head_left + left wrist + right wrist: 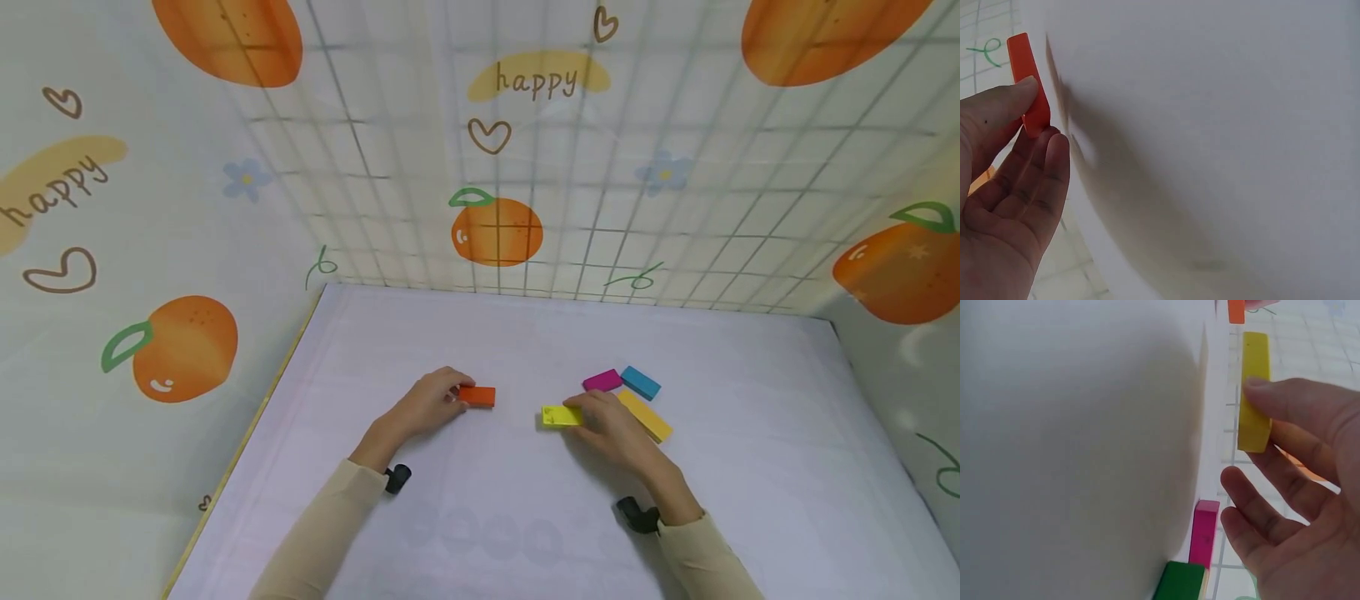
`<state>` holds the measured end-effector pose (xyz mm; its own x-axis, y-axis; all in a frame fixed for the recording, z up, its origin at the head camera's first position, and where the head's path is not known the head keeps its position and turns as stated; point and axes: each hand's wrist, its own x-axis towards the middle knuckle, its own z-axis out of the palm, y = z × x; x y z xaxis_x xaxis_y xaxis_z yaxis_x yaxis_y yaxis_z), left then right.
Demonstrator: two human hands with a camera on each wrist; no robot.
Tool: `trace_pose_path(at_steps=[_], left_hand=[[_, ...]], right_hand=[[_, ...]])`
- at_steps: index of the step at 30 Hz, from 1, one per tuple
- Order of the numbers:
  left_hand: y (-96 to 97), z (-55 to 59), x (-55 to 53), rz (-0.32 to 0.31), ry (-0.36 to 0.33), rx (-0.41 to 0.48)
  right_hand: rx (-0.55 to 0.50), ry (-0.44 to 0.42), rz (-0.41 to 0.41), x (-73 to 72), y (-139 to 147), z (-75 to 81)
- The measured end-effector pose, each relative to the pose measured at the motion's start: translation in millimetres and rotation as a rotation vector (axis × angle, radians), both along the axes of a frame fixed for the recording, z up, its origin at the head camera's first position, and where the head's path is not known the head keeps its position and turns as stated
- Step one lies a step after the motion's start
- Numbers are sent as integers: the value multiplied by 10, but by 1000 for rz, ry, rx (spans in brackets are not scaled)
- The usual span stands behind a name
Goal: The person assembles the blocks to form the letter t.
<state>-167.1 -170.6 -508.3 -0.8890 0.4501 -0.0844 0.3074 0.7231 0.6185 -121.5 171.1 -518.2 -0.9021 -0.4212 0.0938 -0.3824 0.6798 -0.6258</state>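
Note:
Between thumb and fingers, my left hand (433,402) pinches one end of an orange-red block (480,397). The left wrist view shows the thumb pressed on the broad face of this orange-red block (1027,81), close over the white surface. My right hand (611,423) pinches a yellow block (558,417) by its right end, level with the orange-red one and a short gap to its right. In the right wrist view the yellow block (1254,394) appears clear of the surface, with the thumb on its face and the other fingers loosely bent.
Beyond the right hand lie a magenta block (602,381), a blue block (641,382) and a yellow-orange block (647,417). A green block (1180,581) shows only in the right wrist view. The white tabletop (450,333) ends at a printed curtain (420,208) behind.

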Motion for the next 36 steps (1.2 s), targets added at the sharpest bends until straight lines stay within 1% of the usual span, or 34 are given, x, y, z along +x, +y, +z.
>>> trace_pose_path(at_steps=[6,16,20,28,36], left_hand=[[-42,8,-2,-6,-5,-5],[-45,13,-17,-10,-21,-24],[-52,2,-7,-16,-28,-13],[-67,-36,-12,-19,-33,-20],[-70,-51,-17,-3,-53,-12]], right_hand=[[-9,21,13,-27,-49,0],[-19,37,20,-59,-118,-6],[-19,17,11,-66,-148,-16],[-19,-12,3,-99,-209,-45],[-28,-22,-8,-137,-269,-43]])
